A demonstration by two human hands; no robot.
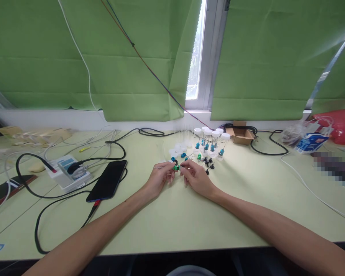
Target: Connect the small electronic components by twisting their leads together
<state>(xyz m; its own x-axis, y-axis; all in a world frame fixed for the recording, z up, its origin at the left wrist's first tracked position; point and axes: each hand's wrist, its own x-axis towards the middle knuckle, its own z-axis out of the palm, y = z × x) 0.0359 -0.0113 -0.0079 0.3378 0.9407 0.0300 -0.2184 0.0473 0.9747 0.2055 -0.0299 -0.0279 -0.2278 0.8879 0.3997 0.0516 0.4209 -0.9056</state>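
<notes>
My left hand [162,175] is closed in a pinch on a small green metallic part [176,168], and a thin metal rod [157,167] sticks out to the left of its fingers. At the right end of that part, the fingertips of my right hand [196,177] are pressed together; a dark bit shows there, too small to name. Just beyond my hands lie blue metallic parts [184,155], another green part [199,156] and several black knob-like pieces [212,166]. Behind these stand several clear tubes [221,153] with white caps, holding blue parts and rods.
Loose translucent caps [176,148] lie behind my left hand. A phone [107,181] and a power strip [70,174] with black cables are on the left. Farther back are an open cardboard box [240,135] and, rightward, a blue-and-white packet [312,142].
</notes>
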